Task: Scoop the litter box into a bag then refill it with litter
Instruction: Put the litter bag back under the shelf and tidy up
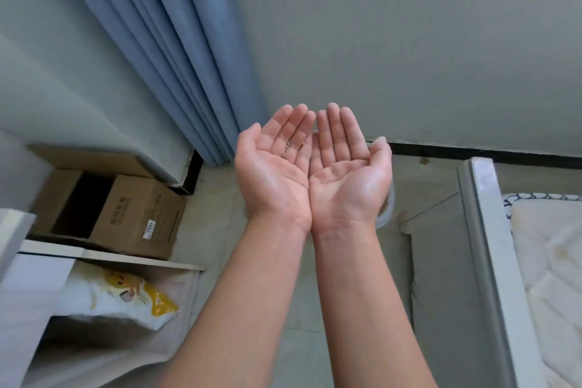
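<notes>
Fingers (293,126) of both hands lie straight and released, palms up, holding nothing; the left hand (274,176) and right hand (346,179) touch edge to edge. No litter box shows plainly, though a white curved rim (386,214) behind the right hand may be it. Nothing looks started, so first find the box, scoop and bag. Counted: two hands, one ring (286,149), one yellow-and-white sack (126,299) at lower left, seemingly two cardboard boxes (132,214).

Floor (217,208): pale tiles were recorded | cardboard box (138,217): was found set on it at left, one side open | bed frame (486,214): was noted standing at right | mattress (554,261): was seen laid within the frame.
</notes>
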`<state>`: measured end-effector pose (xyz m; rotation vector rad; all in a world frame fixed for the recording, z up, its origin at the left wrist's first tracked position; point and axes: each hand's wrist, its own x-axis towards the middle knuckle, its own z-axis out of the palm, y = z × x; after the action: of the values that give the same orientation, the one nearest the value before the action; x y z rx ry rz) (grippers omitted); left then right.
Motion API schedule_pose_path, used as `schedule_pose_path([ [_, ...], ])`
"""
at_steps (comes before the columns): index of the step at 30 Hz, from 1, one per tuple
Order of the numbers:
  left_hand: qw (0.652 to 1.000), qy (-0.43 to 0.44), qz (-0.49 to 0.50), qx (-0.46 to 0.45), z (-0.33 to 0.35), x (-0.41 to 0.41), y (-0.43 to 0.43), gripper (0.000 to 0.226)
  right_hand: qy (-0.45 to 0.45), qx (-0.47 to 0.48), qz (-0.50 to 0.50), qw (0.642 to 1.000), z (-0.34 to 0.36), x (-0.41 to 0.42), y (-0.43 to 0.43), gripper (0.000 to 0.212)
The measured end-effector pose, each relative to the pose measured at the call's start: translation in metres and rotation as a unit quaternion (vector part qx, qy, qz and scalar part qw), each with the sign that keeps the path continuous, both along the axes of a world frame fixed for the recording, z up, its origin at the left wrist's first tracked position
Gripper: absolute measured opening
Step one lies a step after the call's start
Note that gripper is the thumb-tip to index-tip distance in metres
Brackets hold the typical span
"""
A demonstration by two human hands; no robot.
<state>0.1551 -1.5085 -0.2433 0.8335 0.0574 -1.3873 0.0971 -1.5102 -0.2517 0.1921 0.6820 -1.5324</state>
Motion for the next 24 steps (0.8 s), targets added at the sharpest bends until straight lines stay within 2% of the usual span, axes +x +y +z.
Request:
schedule_pose_path([
  [9,0.998,0.041,0.009,-0.043,0.173,-0.007,0.031,0.046,-0.058,-0.029,0.001,0.998,0.175,-0.014,0.038,0.055],
  [17,0.994,0.089,0.012,-0.063,0.293,0.007,0.078,0.046,-0.016,-0.075,-0.02,0.997,0.303,0.002,0.084,0.056],
  [24,0.991,0.091,-0.04,-0.093,0.36,0.031,0.113,0.048,0.011,-0.091,-0.074,0.993,0.373,0.029,0.123,0.056],
])
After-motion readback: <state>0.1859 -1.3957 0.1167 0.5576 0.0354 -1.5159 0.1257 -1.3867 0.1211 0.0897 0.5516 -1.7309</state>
